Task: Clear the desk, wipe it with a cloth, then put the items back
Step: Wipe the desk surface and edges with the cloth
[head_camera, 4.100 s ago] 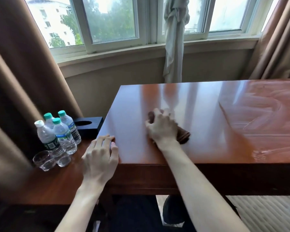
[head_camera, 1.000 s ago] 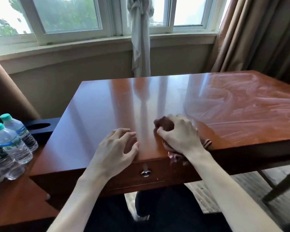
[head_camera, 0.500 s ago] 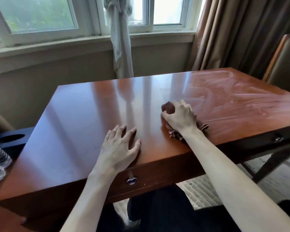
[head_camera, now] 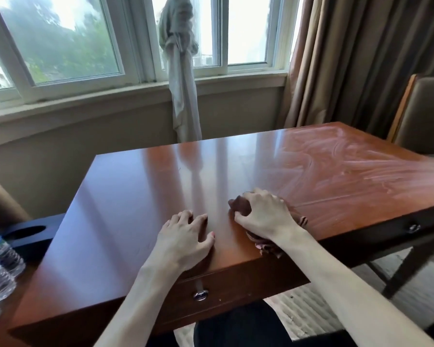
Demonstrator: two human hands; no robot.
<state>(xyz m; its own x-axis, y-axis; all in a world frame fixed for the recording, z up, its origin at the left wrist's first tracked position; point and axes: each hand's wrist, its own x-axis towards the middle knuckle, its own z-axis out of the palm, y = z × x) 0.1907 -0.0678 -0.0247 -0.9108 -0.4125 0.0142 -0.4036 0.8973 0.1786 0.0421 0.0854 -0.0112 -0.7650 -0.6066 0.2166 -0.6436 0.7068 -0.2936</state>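
Glossy reddish wooden bench fills view below bay window; right half streaked with pale wipe marks. Brown drapes hang at right, upholstered chair beside bench's far right corner. Right hand clenched around crumpled brown cloth, pressing it on benchtop near front edge, cloth corner overhanging. Left hand released, fingers spread, resting on benchtop just left of cloth. Water bottles stand on lower side table at left, by dark tissue box. Metal drawer knob below left hand.
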